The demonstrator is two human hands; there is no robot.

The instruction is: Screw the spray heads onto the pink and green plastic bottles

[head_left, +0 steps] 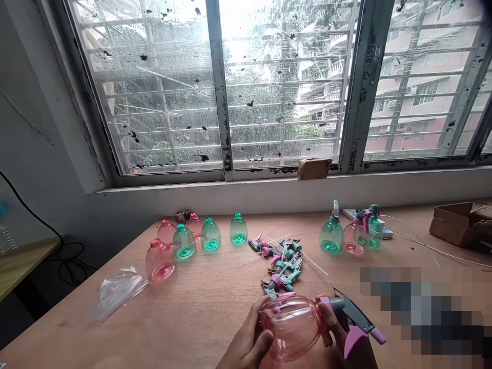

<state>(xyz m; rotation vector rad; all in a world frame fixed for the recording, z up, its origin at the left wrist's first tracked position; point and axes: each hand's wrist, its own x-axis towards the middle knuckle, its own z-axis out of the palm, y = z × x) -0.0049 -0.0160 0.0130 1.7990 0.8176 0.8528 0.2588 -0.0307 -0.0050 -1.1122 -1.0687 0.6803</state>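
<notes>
Both your hands hold the bottle [292, 328] sideways over the worktop [200, 307]: left hand [246, 348] wraps its body to steady it, right fingers [333, 322] grip the sprayer [355, 322] collar.

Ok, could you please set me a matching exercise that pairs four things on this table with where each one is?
Things:
1. pink bottle
2. loose spray heads
3. clear plastic bag
4. cardboard box

Places:
A. far right of the table
B. left side, in front of the headless bottles
C. held between the left hand and the right hand
D. piled mid-table

Pairs: 1-C, 2-D, 3-B, 4-A
</notes>
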